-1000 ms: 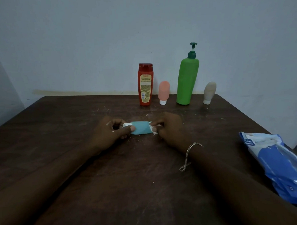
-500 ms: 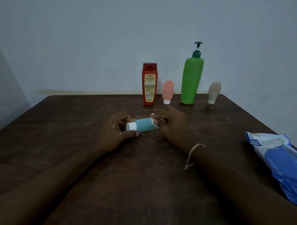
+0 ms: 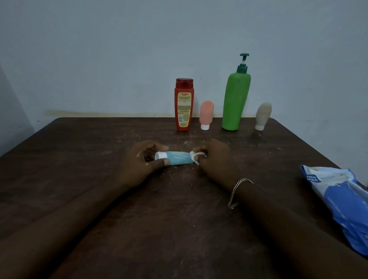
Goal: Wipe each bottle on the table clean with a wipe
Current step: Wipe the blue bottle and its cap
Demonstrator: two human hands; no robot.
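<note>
Small teal bottle [image 3: 176, 158] lying sideways mid-table, held off both ends. Left hand [image 3: 141, 163] fingers pinch cap end; right hand [image 3: 214, 159] fingers pinch shredded wipe [image 3: 196, 157] against base. Risk: wipe tears further, shedding more crumbs onto table [image 3: 78, 156].

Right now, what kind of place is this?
Probably a plain room at home: a bare wall, a scuffed dark wooden table, toiletry bottles such as the green pump bottle, and a wipes pack.

Dark wooden counter [image 3: 94, 178], crumb-flecked: red bottle [image 3: 183, 105], pink tube [image 3: 206, 115], green pump bottle [image 3: 235, 99], beige tube [image 3: 262, 115] along far edge; blue wipes pack [image 3: 343, 203] at right.
</note>
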